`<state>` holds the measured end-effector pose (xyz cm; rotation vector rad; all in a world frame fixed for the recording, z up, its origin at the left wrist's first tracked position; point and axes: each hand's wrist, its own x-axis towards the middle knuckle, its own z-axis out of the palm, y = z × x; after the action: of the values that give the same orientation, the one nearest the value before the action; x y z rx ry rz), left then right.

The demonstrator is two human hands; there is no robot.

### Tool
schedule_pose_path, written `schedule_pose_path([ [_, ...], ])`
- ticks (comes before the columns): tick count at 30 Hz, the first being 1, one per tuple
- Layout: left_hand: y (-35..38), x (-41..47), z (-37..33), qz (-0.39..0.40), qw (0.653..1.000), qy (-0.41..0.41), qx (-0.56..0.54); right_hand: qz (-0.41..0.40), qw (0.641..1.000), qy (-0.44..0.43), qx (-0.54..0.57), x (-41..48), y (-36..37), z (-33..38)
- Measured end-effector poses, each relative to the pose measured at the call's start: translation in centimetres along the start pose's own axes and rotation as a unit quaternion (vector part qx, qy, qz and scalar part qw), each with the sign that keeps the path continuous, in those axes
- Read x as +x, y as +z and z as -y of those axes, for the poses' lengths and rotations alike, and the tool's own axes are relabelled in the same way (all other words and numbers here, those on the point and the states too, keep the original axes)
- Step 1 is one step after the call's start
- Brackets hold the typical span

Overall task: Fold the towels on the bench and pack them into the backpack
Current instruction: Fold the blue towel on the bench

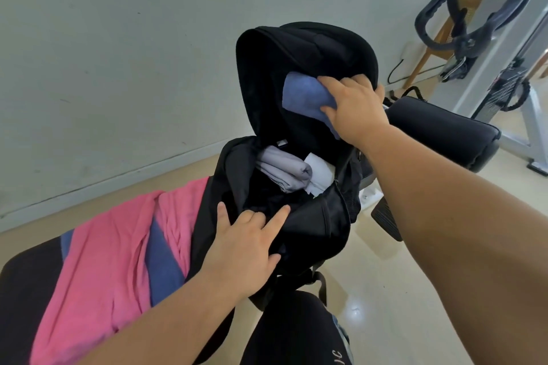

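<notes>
Head cam, only view there is. The right hand (354,111) is up high, clamped on a folded mid-blue terry towel (307,99), holding it against the raised flap of the black fabric backpack (311,228). The bag's mouth is straight below that towel and a bit toward the person, so the next move looks like a plain drop down. The towel's long side runs roughly across the opening.

The left hand (249,241) is the nearer one. It sits on the front wall with its middle fingers hooked over the rim, pulling the mouth open.

A folded pale grey towel (284,170) and a folded white cloth (320,175) are already inside, so space is on the near side.

On the black padded worktop (20,290), a loose pink towel (118,246) lies over a dark blue towel (163,258), both unfolded.

Pale wall, beige floor, black exercise bike (456,38) off right.
</notes>
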<state>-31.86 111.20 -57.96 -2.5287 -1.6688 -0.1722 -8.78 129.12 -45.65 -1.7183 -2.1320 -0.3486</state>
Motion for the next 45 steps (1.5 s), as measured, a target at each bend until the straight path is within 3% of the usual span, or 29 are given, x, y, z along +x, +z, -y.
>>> schedule_pose_path([
  [10, 1.7, -0.1, -3.0, -0.088, 0.995, 0.039, -0.016, 0.015, 0.999, -0.049, 0.013, -6.0, -1.9, 1.5],
  [15, 1.9, 0.3, -3.4, -0.114, 0.992, 0.041, -0.017, 0.006, 0.976, -0.105, -0.192, -10.2, -2.1, 3.5],
  [18, 1.4, 0.3, -3.4, -0.122, 0.991, 0.048, -0.031, 0.028, 0.968, -0.150, -0.197, -11.8, -1.5, 5.5],
  [21, 1.1, -0.2, -2.7, -0.126, 0.988, 0.067, -0.050, 0.114, 0.992, -0.056, 0.024, -11.8, 0.0, 7.0],
  [23, 0.9, -0.6, -1.9, -0.125, 0.987, 0.081, -0.052, 0.173, 0.972, 0.022, 0.156, -11.3, 1.7, 6.5],
  [25, 1.0, -0.9, -1.2, -0.115, 0.987, 0.099, -0.042, 0.208, 0.958, 0.055, 0.191, -11.0, 3.5, 5.9],
  [30, 0.9, -1.3, 0.0, -0.098, 0.986, 0.129, -0.026, 0.285, 0.939, 0.127, 0.144, -10.4, 6.9, 5.7],
  [32, 0.8, -1.3, 0.4, -0.093, 0.987, 0.129, -0.028, 0.296, 0.950, 0.089, 0.033, -10.0, 6.8, 6.1],
  [34, 0.8, -1.4, 0.8, -0.088, 0.987, 0.128, -0.030, 0.243, 0.969, 0.016, -0.042, -9.8, 6.3, 7.0],
  [37, 0.7, -1.3, 1.0, -0.084, 0.988, 0.127, -0.034, 0.218, 0.975, -0.031, -0.025, -9.4, 6.5, 8.3],
  [41, 0.4, -1.1, 1.5, -0.076, 0.988, 0.127, -0.031, 0.320, 0.946, 0.044, -0.031, -8.4, 8.6, 9.2],
  [45, 0.5, -1.3, 2.1, -0.064, 0.989, 0.134, -0.027, 0.296, 0.952, 0.069, 0.021, -7.8, 9.0, 9.2],
])
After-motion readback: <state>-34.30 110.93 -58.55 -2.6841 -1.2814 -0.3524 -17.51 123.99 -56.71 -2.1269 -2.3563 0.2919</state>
